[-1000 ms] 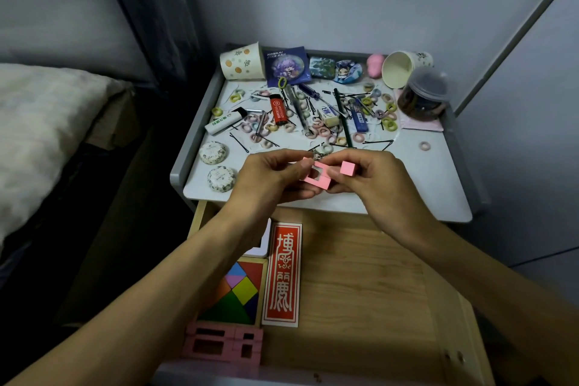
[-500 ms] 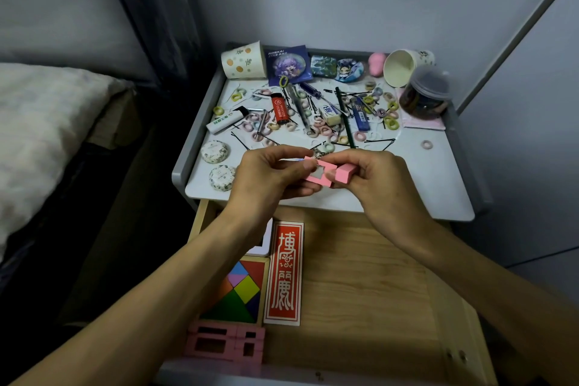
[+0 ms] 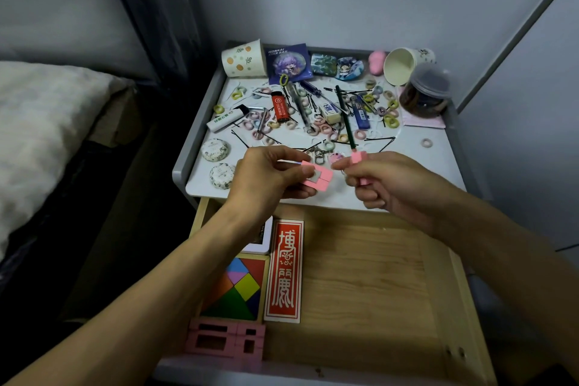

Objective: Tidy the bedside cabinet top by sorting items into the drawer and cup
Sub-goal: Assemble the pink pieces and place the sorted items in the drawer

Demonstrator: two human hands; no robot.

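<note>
My left hand (image 3: 269,177) pinches a flat pink block with a square hole (image 3: 321,179) above the front edge of the white cabinet top (image 3: 407,172). Beside it, my right hand (image 3: 388,185) grips a small pink bar (image 3: 358,158), held a little apart from the block. Below both hands the wooden drawer (image 3: 369,285) stands pulled out. A paper cup (image 3: 242,59) lies at the back left of the top, another paper cup (image 3: 402,64) on its side at the back right. Lighters, pens, hair ties and hairpins litter the top.
Inside the drawer lie a colourful tangram (image 3: 238,288), a red card (image 3: 285,271) and several pink blocks (image 3: 225,341) at its front left. A lidded jar (image 3: 426,91) stands back right, two round tins (image 3: 216,150) front left. A bed (image 3: 40,122) is to the left.
The pink bar in my right hand, which was pushed against the holed block half a second ago, has come away to the right; my hands have drawn slightly apart.
</note>
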